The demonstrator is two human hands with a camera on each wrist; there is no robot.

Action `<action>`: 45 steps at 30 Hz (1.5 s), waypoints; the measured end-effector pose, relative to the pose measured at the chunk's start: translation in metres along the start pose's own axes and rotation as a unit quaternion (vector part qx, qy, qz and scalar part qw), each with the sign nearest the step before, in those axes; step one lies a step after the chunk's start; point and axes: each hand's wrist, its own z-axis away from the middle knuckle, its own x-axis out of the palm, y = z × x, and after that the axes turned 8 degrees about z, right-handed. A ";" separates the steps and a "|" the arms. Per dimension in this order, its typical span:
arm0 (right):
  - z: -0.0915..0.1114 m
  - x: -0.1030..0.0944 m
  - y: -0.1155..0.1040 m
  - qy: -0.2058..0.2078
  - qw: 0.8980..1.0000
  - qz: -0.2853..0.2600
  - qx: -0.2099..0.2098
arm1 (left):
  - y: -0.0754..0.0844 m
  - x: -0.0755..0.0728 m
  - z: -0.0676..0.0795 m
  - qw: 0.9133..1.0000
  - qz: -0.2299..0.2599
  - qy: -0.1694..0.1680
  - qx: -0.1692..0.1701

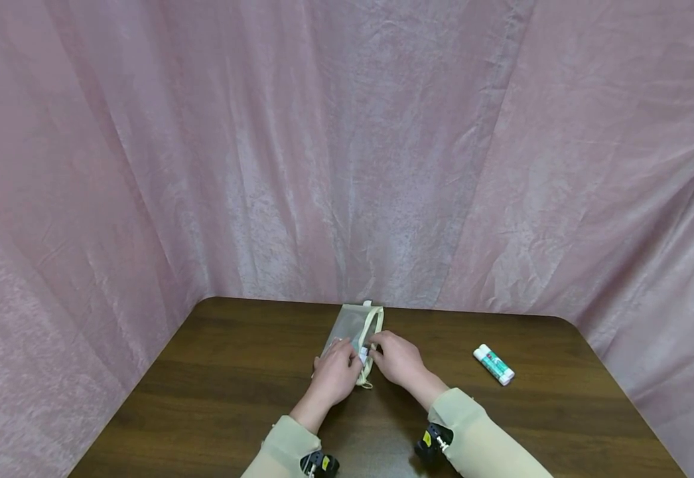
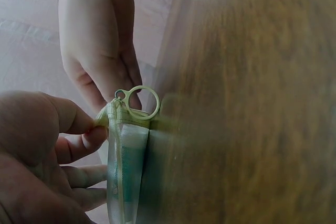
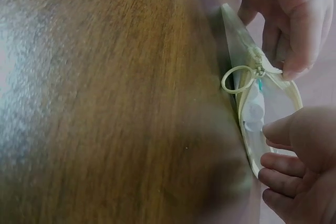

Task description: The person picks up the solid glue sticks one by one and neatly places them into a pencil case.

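A translucent mesh zip pouch (image 1: 349, 325) with pale yellow trim lies on the table, its zip partly undone. Thumb and forefinger of my left hand (image 1: 336, 373) pinch the trim beside the zipper, close to a yellow ring pull (image 2: 143, 102). Through the mesh shows a white-and-green tube (image 2: 132, 156); its round white end (image 3: 255, 116) faces the opening. My right hand (image 1: 399, 358) is at that opening, fingers loosely bent and fingertips near its edge and the white end. Whether they touch the tube I cannot tell.
To the right on the brown wooden table (image 1: 215, 372) lies a white-ended green-and-white item (image 1: 493, 364), apparently two sticks side by side. Pink curtains (image 1: 347, 166) hang behind the table and at its sides.
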 end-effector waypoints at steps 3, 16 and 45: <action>0.004 -0.009 -0.005 0.002 1.000 0.003 0.009 | 0.001 0.000 0.000 1.000 0.002 0.000 -0.002; 0.014 -0.026 0.009 0.014 0.999 0.018 0.030 | 0.003 0.001 -0.002 1.000 0.005 0.007 -0.005; 0.047 -0.042 0.041 0.045 0.997 0.025 0.057 | 0.000 0.005 0.001 1.000 0.007 0.012 0.008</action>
